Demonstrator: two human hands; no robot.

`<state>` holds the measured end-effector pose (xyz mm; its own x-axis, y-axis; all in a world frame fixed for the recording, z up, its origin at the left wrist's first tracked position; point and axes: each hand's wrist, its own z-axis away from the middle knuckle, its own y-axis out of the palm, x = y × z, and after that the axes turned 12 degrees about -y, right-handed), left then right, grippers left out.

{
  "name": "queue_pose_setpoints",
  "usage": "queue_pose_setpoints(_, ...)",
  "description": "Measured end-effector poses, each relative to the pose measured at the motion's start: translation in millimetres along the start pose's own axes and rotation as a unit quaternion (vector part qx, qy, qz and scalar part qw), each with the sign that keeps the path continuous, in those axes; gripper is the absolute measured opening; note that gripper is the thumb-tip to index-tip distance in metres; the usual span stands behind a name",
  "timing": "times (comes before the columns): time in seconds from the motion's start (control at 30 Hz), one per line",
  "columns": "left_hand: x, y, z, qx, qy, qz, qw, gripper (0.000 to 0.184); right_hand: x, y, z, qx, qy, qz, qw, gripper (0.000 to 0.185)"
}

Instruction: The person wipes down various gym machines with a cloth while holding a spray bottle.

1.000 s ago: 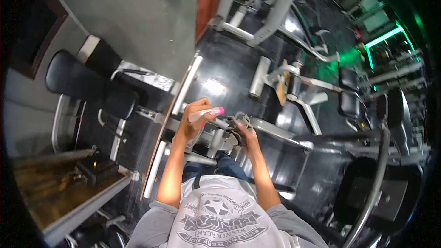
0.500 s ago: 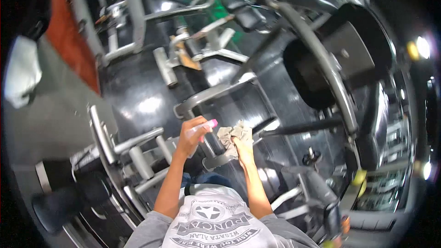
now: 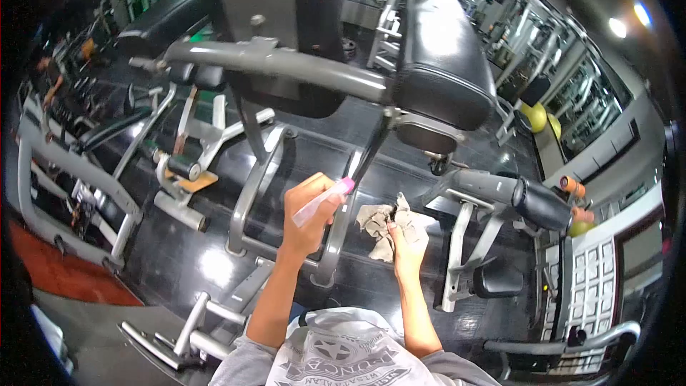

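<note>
My left hand (image 3: 307, 218) is wrapped round a spray bottle (image 3: 314, 207) with a translucent body and a pink head; my fingers hide part of it. In my right hand (image 3: 409, 246) is a crumpled beige cloth (image 3: 380, 225), pinched under the thumb with loose folds hanging out. Both hands are raised in front of my body, apart from each other. Ahead of them stands a gym machine with a grey tube frame (image 3: 286, 64), a black backrest (image 3: 314, 21) and a thick black pad (image 3: 446, 64). Neither hand touches it.
A bench with black padding (image 3: 547, 204) stands to the right. Left of me are a low machine (image 3: 189, 164) and metal bars (image 3: 200, 329). Yellow balls (image 3: 534, 118) lie by the mirrored wall. A person (image 3: 53, 82) is far off at the left.
My view has swung to the right and up, so the padded machine now stands straight ahead. The bottle and cloth remain in my hands, now slightly farther apart.
</note>
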<state>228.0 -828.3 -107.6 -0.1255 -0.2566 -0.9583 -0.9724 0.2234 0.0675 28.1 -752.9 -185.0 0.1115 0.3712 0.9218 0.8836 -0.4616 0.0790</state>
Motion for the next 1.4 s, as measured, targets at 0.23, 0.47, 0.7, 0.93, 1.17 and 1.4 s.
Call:
queue_pose_setpoints(0.23, -9, 61, -46, 0.018, 0.078, -0.019, 0.997, 0.029, 16, -36, -4, -0.046, -0.115, 0.093, 0.988, 0.033)
queue_pose_setpoints(0.47, -25, 59, -68, 0.087, 0.025, -0.030, 0.995, 0.038, 44, -23, -27, -0.118, -0.234, 0.143, 0.954, 0.033)
queue_pose_setpoints(0.7, -34, 25, -98, 0.171, 0.027, 0.002, 0.985, 0.031, 65, 24, -91, -0.219, -0.385, 0.250, 0.861, 0.039)
queue_pose_setpoints(0.93, -31, 1, -157, 0.209, 0.184, -0.051, 0.959, 0.041, 66, 88, -88, -0.191, -0.426, 0.371, 0.803, 0.048)
queue_pose_setpoints(1.17, -40, -1, -174, 0.243, 0.197, -0.103, 0.944, 0.050, 55, 51, -93, -0.301, -0.403, 0.388, 0.772, 0.043)
queue_pose_setpoints(1.4, -30, 3, -170, 0.238, 0.148, -0.035, 0.959, 0.054, 60, 66, -97, -0.371, -0.349, 0.331, 0.794, 0.048)
